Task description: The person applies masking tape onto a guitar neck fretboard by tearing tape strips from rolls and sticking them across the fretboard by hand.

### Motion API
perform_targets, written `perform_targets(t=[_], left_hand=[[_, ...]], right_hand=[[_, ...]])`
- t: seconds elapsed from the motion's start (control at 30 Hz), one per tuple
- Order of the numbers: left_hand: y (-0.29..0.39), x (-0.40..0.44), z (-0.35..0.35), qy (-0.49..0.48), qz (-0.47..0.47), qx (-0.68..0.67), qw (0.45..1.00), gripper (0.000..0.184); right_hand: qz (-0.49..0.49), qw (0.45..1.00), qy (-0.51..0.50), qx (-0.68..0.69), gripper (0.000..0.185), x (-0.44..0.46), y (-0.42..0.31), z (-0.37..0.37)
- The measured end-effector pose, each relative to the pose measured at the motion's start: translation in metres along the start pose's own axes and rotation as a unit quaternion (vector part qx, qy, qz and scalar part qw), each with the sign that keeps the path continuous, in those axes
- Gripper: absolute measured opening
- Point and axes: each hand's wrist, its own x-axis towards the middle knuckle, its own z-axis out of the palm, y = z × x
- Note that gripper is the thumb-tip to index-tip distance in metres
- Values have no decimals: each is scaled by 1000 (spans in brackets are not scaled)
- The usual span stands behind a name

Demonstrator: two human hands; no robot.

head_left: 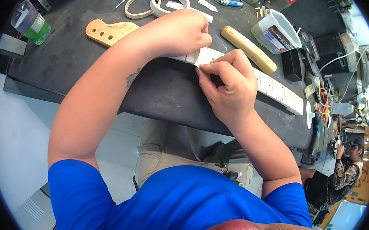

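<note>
A pale wooden guitar neck [277, 90] lies across the bench edge, its headstock [109, 33] with tuner holes to the left and its fretted board running down to the right. Across the fretboard sits a short whitish strip of masking tape [197, 57]. My left hand [186, 31] is closed above it, fingers curled down at the strip's far end, with the fingertips hidden. On the near side, my right hand [231, 84] pinches the strip's lower end between thumb and forefinger, by the neck's edge.
Two tape rolls [158, 6] lie behind the neck. A rounded wooden block [248, 48] and a plastic tub [275, 31] stand to the right. A green-labelled cup [33, 27] is at far left. Another person [342, 172] sits at lower right.
</note>
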Motion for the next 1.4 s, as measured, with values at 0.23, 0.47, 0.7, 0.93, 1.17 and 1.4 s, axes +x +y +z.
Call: perform_targets(t=[0.23,0.47,0.7,0.93,1.17,1.4], left_hand=[[2,1,0,-16,-14,18,1000,36],[3,2,0,-20,-30,15,999,35],[5,0,-4,-31,-42,-12,999,33],[0,3,-4,-30,-24,-16,999,31],[-1,6,-5,-33,-27,4,999,32],[-1,6,-7,-39,-26,10,999,33]], right_hand=[[-6,1000,1,2,22,0,1,1],[-2,1000,-1,6,22,0,1,2],[-16,999,-24,-27,17,1,0,-2],[22,999,-25,-9,31,2,1,-10],[18,998,-45,-30,41,5,0,-8],[-35,998,-39,-45,24,4,1,-8]])
